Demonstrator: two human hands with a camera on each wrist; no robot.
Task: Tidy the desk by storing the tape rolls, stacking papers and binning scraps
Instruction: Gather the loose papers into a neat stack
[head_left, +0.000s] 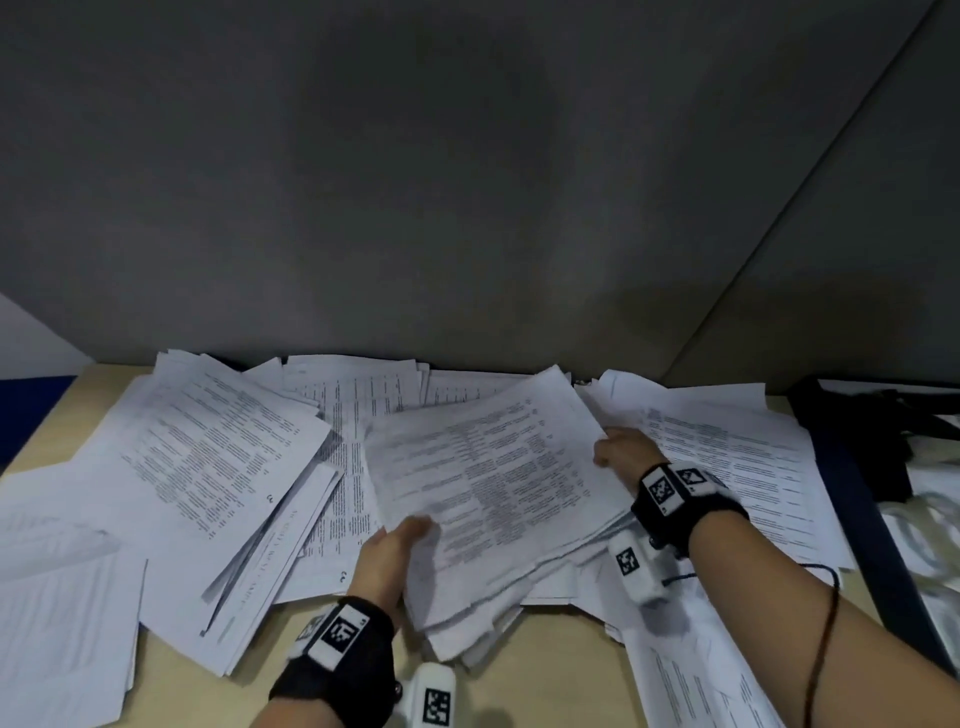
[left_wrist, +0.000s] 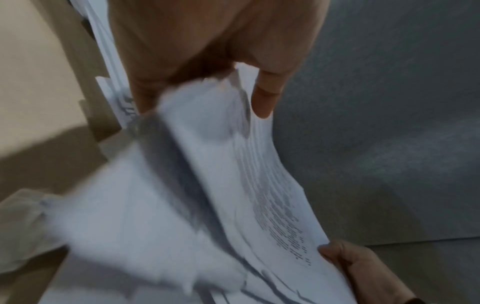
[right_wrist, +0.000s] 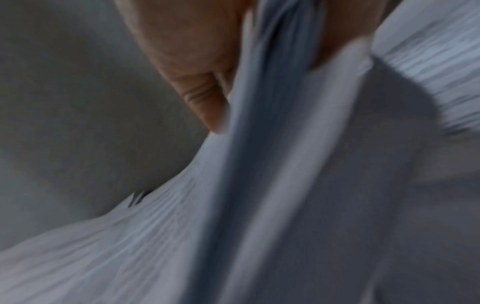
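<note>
Left hand (head_left: 387, 558) and right hand (head_left: 621, 447) gripping opposite edges of paper stack (head_left: 483, 467), between them

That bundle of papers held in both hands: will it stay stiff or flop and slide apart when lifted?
Probably floppy: the bundle of papers bows between the left hand and right hand. Sheets likely slip, since its near edges are fanned and uneven. Likely fairly heavy, being many sheets thick.

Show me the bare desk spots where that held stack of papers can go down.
Bare desk shows along the near edge, between the left hand and the right forearm, below the held stack. A smaller strip lies at the far left corner, beside the blue edge. Everywhere else toward the grey partition is crowded with loose sheets; the right hand grips the stack's far side.
</note>
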